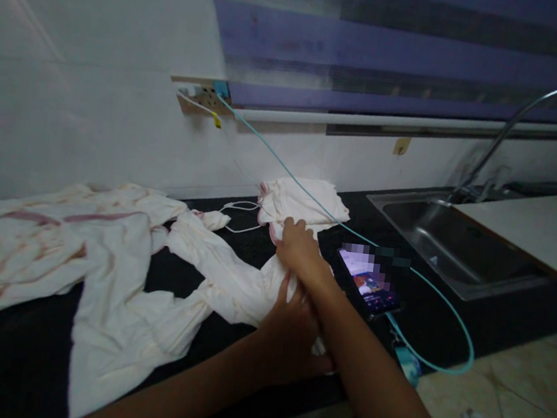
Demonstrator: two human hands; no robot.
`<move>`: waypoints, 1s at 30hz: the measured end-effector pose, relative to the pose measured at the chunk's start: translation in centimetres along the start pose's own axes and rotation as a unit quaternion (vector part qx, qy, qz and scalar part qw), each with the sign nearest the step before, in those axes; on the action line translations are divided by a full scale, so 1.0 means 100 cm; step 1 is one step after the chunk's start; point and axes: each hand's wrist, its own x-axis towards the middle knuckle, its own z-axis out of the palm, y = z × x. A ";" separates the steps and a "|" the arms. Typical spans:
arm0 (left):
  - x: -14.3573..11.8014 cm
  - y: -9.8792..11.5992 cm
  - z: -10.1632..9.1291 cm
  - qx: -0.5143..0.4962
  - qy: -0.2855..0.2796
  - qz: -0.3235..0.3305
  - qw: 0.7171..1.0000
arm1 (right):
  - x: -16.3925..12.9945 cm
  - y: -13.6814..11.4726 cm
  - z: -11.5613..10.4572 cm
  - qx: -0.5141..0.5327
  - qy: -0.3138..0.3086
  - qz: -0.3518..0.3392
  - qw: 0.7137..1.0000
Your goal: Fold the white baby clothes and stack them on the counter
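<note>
A crumpled white garment (234,284) with pinkish trim and brownish marks stretches across the dark counter, one long narrow part running to my hands. My left hand (289,334) is wrapped about the near end of that part, thumb low on the right. Over it crosses my right forearm. My right hand (300,248) is farther off, its bent fingers closed at the cloth's far edge; the fingertips are partly hidden. Just beyond lies a folded white cloth (304,198) with pink edging. Right of my hands is a lit phone (368,283).
A teal cable (284,163) runs from the wall socket (208,97) over the folded cloth and loops past the phone. A white cord (241,228) lies behind the garment. At right are a steel sink (449,249), its curved faucet (507,124) and a pale board (532,228).
</note>
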 end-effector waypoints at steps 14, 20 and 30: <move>-0.019 -0.099 -0.043 -0.027 0.077 -0.082 0.993 | 0.006 -0.002 0.037 0.063 0.070 0.048 0.994; -0.024 -0.126 -0.018 0.021 0.053 -0.127 0.990 | 0.008 0.011 0.063 0.059 0.128 0.015 0.990; -0.032 -0.179 -0.003 0.081 0.068 -0.228 0.968 | -0.028 0.035 0.053 0.060 0.188 -0.133 0.971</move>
